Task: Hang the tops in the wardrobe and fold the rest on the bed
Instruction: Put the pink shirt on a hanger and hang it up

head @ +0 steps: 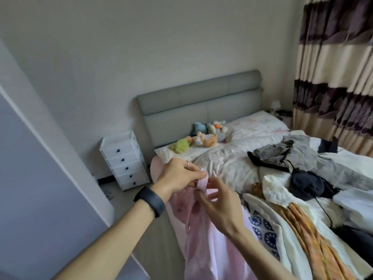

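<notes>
The person stands at the side of the bed (228,162) with both arms stretched forward, holding up a pink garment (203,249) that hangs down in front of the mattress edge. The left hand (177,174), which wears a ring (187,163) and a black wristband (150,201) on the wrist, grips the garment's ribbed top edge with curled fingers and thumb. The right hand (220,207) is just beside it, its fingers bent at the same ribbed edge; it is blurred, so whether it pinches the cloth or only touches it cannot be told. More clothes lie heaped on the right half of the bed: a grey garment (286,154), a black garment (308,182) below it, a cream garment (278,190), an orange garment (310,239) and a white fabric with blue rounds (262,229) nearest the right arm. Several soft toys (203,138) lie against the grey headboard (199,106), next to a pillow (256,124). A white drawer unit (125,160) with 5 drawers stands on the floor left of the bed, and a striped curtain (333,67) hangs at the far right.
</notes>
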### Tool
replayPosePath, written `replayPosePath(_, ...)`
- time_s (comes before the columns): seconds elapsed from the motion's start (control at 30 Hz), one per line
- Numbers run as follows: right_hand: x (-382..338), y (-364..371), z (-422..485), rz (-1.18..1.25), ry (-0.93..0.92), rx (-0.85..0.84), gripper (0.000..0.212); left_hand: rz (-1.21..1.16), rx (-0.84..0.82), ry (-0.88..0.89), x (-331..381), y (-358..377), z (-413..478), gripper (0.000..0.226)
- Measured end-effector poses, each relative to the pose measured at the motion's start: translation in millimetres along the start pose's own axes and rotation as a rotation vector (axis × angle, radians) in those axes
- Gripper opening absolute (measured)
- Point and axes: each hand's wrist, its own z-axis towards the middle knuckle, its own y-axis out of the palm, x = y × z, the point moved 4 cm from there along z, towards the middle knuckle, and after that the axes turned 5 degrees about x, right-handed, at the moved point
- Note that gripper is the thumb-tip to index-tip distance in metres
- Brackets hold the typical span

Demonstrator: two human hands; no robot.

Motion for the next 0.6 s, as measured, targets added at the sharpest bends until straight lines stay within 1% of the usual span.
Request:
replayPosePath(0.03, -3, 5, -7, 0.027, 0.011, -0.002, 0.019, -0.021, -0.044, -0.015, -6, -7, -10, 0.010)
replayPosePath(0.07, -5, 8, -12, 0.044, 0.009, -0.015, 0.017, -0.011, -0.066, -0.019, -12, -15, -19, 0.009)
replayPosePath(0.1, -8, 11, -19, 0.052, 0.000, -0.037, 0.022, 0.014, -0.062, -0.013, -20, -26, -27, 0.008)
replayPosePath(0.17, -15, 19, -35, 0.049, -0.013, -0.117, 0.030, 0.092, 0.031, 0.053, -40, -54, -43, 0.005)
replayPosePath(0.23, -22, 20, -46, 0.044, -0.016, -0.219, 0.028, 0.178, 0.105, 0.122, -61, -73, -60, 0.023)
replayPosePath(0.27, -27, 22, -51, 0.051, -0.017, -0.285, 0.023, 0.209, 0.080, 0.127, -73, -78, -70, 0.036)
replayPosePath(0.33, -37, 22, -57, 0.079, -0.024, -0.392, 0.014, 0.268, -0.064, 0.116, -93, -72, -88, 0.058)
replayPosePath(0.37, -45, 24, -60, 0.085, -0.041, -0.440, 0.012, 0.282, -0.107, 0.118, -104, -70, -99, 0.059)
replayPosePath(0.4, -51, 26, -60, 0.078, -0.065, -0.480, 0.011, 0.281, -0.111, 0.139, -112, -68, -107, 0.052)
replayPosePath(0.43, -56, 28, -62, 0.076, -0.084, -0.517, 0.011, 0.274, -0.083, 0.164, -118, -68, -116, 0.039)
replayPosePath(0.5, -65, 31, -62, 0.086, -0.102, -0.586, 0.011, 0.283, 0.039, 0.193, -127, -74, -133, 0.012)
replayPosePath(0.53, -67, 33, -61, 0.077, -0.113, -0.615, 0.011, 0.277, 0.093, 0.194, -131, -81, -142, 0.008)
replayPosePath(0.6, -68, 38, -56, 0.056, -0.131, -0.620, 0.016, 0.245, 0.170, 0.174, -133, -97, -157, 0.016)
